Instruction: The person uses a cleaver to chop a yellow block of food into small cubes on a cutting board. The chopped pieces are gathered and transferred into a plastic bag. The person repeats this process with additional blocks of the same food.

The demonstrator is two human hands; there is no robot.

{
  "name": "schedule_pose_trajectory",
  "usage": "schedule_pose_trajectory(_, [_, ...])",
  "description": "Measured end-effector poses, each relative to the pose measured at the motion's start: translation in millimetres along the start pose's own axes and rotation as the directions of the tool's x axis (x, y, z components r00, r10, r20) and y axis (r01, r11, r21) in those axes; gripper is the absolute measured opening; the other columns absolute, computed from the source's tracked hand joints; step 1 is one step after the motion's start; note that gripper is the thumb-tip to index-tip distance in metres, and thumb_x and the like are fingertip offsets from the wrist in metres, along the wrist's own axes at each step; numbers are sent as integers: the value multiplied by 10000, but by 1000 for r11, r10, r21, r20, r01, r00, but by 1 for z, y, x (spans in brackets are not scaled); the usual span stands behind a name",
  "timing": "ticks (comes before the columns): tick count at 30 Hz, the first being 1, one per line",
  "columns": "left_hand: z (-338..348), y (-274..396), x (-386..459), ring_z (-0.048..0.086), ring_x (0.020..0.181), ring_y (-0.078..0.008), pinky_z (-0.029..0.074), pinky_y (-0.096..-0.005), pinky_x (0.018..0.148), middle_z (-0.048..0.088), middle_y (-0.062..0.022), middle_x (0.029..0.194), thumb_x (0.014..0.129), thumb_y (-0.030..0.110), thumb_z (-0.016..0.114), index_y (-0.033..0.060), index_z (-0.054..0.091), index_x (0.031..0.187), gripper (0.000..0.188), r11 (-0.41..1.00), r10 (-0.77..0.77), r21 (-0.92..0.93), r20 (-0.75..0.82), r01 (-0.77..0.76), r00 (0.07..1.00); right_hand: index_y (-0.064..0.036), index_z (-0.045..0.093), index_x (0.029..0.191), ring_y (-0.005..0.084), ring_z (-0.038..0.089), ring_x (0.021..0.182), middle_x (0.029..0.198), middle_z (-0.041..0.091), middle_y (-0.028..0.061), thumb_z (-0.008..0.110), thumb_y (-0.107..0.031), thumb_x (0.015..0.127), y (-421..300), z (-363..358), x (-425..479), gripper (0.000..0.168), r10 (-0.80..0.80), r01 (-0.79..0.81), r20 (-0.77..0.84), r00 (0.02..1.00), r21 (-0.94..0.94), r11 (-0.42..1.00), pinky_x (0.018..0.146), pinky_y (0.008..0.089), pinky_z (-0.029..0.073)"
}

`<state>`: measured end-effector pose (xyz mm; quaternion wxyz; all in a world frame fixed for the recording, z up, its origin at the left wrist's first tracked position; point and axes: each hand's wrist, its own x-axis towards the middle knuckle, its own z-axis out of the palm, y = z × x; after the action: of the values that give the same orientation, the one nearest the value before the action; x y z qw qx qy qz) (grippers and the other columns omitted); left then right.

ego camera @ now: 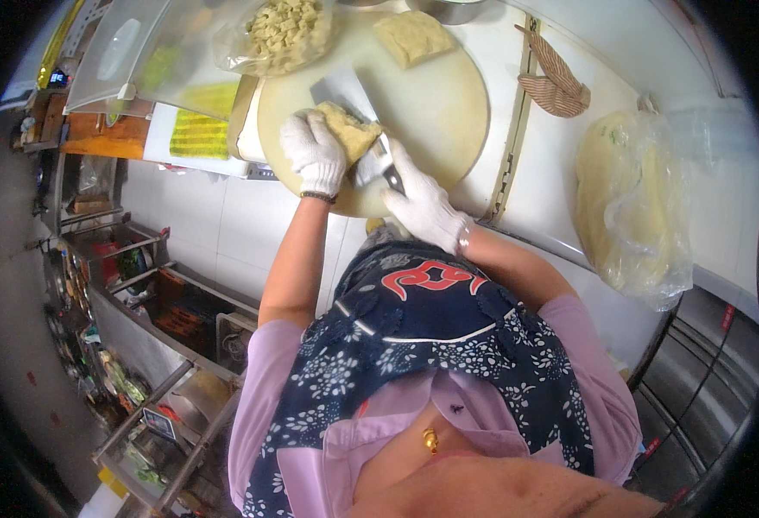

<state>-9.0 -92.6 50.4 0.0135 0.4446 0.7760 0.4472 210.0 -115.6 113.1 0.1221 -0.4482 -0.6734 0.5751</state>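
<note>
My left hand (315,146), in a white knitted glove, grips a yellowish slab of food (348,133) that looks like bread or bean curd. It is held over a round pale cutting board (438,123). In my right hand (423,197), also gloved in white, is the dark handle of a cleaver (348,90). The broad steel blade shows on both sides of the slab, which hides its middle. A second yellowish slab (414,37) lies at the board's far side. Pale cut cubes (287,32) fill a clear plastic bag (234,57) at the far left of the board.
A brown striped cloth item (553,76) lies right of the board, beyond a counter seam. Farther right is a clear plastic bag of large pale rounds (625,207). A yellow striped towel (203,123) lies at left. Below it stands a metal-framed cart (159,324).
</note>
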Motion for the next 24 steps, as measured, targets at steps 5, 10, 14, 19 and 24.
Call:
schedule_pose_trajectory(5, [7,4,-15,655,891,-396,516,-468,852,685,-235,961,1078,203,579,-39,665,1043,259,995,16,104,-74,-9,997,-85,161,1681,509,707,965,1033,726,295,608,-252,980,17,1,-30,848,-18,19,22,1000,-49,999,864,579,543])
schedule_pose_trajectory(10, [-7,15,-14,654,884,-382,527,-465,845,685,-232,977,1074,200,580,-41,667,1064,257,999,29,41,-39,-27,999,-93,175,1670,525,699,934,1003,714,320,601,-234,986,10,18,15,818,-141,132,-40,989,-175,976,844,610,539])
schedule_pose_trajectory(14, [-16,-17,-4,645,908,-391,522,-469,875,670,-235,986,1066,188,589,-28,668,1063,229,989,-87,-121,-51,81,995,-99,131,1677,517,706,853,947,718,307,568,-231,1001,-3,-6,-23,816,-36,81,152,988,-300,950,798,624,541])
schedule_pose_trajectory(19, [-33,-13,-22,637,982,-376,511,-443,937,659,-235,1048,1085,172,576,-26,638,1139,215,988,-137,-66,11,137,991,-88,127,1679,491,705,891,1026,683,341,546,-218,1006,0,-2,-30,803,-102,161,184,978,-343,925,819,614,549])
schedule_pose_trajectory(24, [-35,-12,-39,621,993,-381,503,-451,942,635,-241,1107,1118,226,513,-20,611,1185,274,990,-126,-60,10,126,992,-68,189,1658,494,708,912,1052,696,313,525,-226,1004,-31,13,8,752,-99,177,190,977,-455,872,818,607,552])
